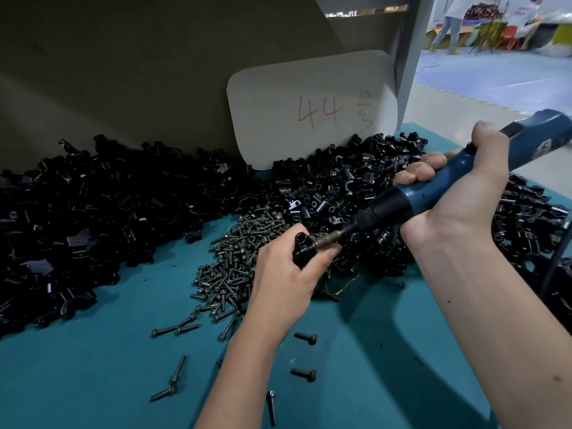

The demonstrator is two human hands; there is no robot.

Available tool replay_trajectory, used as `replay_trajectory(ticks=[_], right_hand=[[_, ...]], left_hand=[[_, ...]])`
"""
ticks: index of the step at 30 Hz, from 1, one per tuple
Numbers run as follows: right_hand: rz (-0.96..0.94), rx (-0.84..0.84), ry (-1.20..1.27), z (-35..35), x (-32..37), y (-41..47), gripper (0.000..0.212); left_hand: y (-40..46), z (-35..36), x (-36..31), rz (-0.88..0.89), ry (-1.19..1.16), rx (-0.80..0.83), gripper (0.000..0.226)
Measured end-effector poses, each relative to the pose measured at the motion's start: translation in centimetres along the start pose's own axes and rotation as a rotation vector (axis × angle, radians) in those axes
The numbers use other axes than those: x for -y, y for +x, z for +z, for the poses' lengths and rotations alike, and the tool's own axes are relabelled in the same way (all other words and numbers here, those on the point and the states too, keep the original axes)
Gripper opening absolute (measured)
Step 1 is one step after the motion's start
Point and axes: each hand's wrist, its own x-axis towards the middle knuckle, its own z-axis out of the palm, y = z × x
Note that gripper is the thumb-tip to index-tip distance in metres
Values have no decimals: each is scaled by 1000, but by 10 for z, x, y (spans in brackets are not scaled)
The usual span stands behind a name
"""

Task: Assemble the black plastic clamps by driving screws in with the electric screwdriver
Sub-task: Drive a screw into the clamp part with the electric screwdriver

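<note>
Bare teal counter (93, 382) lies open at lower left, with stray screws. At centre, the left hand (284, 274) has its fingers curled round a black plastic clamp (303, 246). The right hand (458, 193) grips the blue electric screwdriver (439, 187), bit touching the clamp. Heaped black clamp parts (108, 205) and a pile of dark metal screws (238, 258) crowd behind, below a pale card marked 44 (309, 109).

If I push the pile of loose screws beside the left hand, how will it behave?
The screw pile would probably scatter rather than slide together, since the screws lie loose and crisscrossed. Strays on the teal mat suggest they roll in arcs, heads being wider. They look metal, so likely stiff.
</note>
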Motion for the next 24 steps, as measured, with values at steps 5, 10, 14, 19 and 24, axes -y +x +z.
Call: replay_trajectory(ticks=[5, 10, 14, 19, 24], right_hand=[[-3, -4, -1, 0, 0, 1, 34], [-8, 0, -11, 0, 0, 1, 34], [-13, 2, -16, 1, 1, 0, 33], [-17, 1, -21, 2, 1, -2, 30], [-30, -21, -54, 4, 0, -6, 27]], left_hand=[[0, 1, 1, -6, 16, -4, 22], [0, 2, 1, -26, 10, -2, 26], [0, 2, 1, -27, 6, -4, 26], [-1, 4, 2, -35, 28, 2, 30], [0, 4, 6, -37, 107, -18, 39]])
